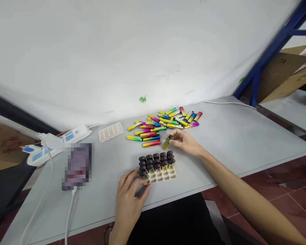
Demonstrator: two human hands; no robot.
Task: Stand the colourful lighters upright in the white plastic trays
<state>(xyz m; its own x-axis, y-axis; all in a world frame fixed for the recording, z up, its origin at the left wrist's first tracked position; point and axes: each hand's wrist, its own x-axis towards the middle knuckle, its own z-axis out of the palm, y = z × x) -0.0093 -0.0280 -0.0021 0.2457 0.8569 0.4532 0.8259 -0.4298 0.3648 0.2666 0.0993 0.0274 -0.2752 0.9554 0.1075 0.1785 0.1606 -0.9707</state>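
Bright, even, diffuse light; source out of frame, apparently overhead. White wall (132, 64) brightest mid-frame, greyer toward the upper corners. Small sharp glints on the metallic lighters (151, 144); matte tabletop (219, 136) gives no strong glare. Shadows soft and faint, seen about the left hand (129, 195). Dimmer below table level, red floor (298, 200) dark. Wide lens: straight edges slant and bow near the margins, right forearm (234, 180) stretched. Phone (78, 166) masked by coarse pixel blocks. Cardboard boxes (283, 73), far right, slightly soft.
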